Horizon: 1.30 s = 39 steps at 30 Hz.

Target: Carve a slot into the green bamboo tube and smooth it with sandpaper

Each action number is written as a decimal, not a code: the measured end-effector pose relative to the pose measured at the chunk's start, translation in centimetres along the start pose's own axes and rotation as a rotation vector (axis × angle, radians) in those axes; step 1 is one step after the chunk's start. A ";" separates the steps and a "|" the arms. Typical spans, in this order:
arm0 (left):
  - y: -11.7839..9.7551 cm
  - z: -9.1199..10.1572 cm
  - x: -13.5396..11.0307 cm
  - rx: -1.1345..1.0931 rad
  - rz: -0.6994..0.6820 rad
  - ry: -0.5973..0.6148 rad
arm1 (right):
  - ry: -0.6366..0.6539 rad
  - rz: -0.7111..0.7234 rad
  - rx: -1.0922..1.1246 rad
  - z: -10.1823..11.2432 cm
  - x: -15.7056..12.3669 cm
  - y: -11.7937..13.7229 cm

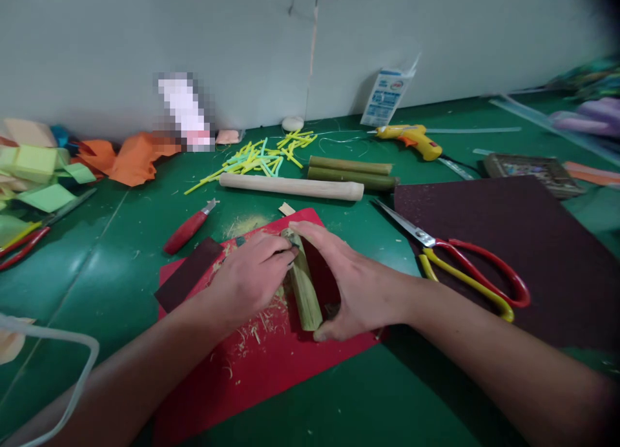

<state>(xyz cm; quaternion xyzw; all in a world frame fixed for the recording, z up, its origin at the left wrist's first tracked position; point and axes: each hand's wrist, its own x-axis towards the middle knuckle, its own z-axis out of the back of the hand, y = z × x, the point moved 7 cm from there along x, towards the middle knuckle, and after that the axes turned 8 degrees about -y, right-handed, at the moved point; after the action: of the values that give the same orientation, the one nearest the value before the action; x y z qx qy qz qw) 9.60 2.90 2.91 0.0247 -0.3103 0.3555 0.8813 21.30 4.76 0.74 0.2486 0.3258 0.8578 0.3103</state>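
Note:
A short greenish split piece of bamboo (305, 289) lies lengthwise over a red sheet (285, 382) strewn with pale shavings. My right hand (361, 285) spans it, fingers at the far end and thumb at the near end. Curled against the bamboo's upper left side is my left hand (254, 272), its fingers closed on a small dark piece (292, 239) that is mostly hidden. Left of that hand, a dark brown strip (190, 276) that looks like sandpaper rests on the red sheet. A red-handled carving knife (186, 230) lies beyond it.
Red-and-yellow-handled scissors (465, 263) lie on a large dark brown sheet (542, 253) at right. Behind are a pale bamboo stick (290, 187), green bamboo pieces (351, 176), cut yellow straws (252, 156) and a yellow glue gun (411, 139). Colored paper (39, 166) is piled left.

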 end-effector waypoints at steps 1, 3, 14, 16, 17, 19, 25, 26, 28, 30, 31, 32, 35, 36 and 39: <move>-0.3 0.0 -0.2 -0.013 -0.006 0.013 | 0.000 -0.004 -0.006 0.0 0.0 0.0; -1.1 0.1 -0.5 -0.063 -0.043 0.032 | 0.001 -0.010 -0.005 0.0 0.1 0.0; -1.9 0.2 -0.6 -0.055 -0.096 0.023 | -0.007 0.013 0.013 0.1 0.0 0.2; -2.4 0.1 -0.9 -0.091 -0.130 0.047 | -0.010 0.017 0.010 0.1 0.0 0.2; -2.2 0.1 -0.8 -0.082 -0.125 0.046 | -0.013 0.022 0.012 0.1 0.0 0.2; -1.6 0.1 -0.5 -0.035 -0.087 0.023 | -0.018 0.035 0.020 0.1 0.0 0.3; -2.7 0.1 -1.1 -0.110 -0.140 0.033 | -0.008 0.039 0.031 0.1 -0.1 0.2; -3.0 0.0 -1.2 -0.128 -0.151 0.045 | -0.004 0.043 0.032 0.0 -0.1 0.1; -2.7 0.0 -0.9 -0.096 -0.125 0.045 | -0.008 0.052 0.036 0.0 -0.1 0.2; -1.9 0.1 -0.4 -0.022 -0.069 0.007 | -0.013 0.049 0.042 0.0 -0.1 0.1; -1.6 0.3 -0.2 0.004 -0.049 -0.011 | -0.011 0.043 0.043 0.1 -0.1 0.1; -1.6 0.4 -0.1 0.009 -0.048 -0.021 | -0.004 0.033 0.043 0.1 -0.1 0.0; -3.0 0.2 -0.7 -0.101 -0.139 0.016 | 0.018 0.026 0.038 0.1 -0.1 -0.1; -3.6 0.1 -1.0 -0.148 -0.178 0.032 | 0.022 0.031 0.037 0.2 -0.2 -0.1; -3.6 0.0 -1.1 -0.156 -0.190 0.028 | 0.018 0.035 0.032 0.3 -0.2 0.0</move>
<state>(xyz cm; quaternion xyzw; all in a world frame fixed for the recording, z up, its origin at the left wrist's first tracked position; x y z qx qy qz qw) 11.35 -0.47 2.91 -0.0196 -0.3207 0.2458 0.9145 21.64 4.79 0.88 0.2514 0.3378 0.8599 0.2885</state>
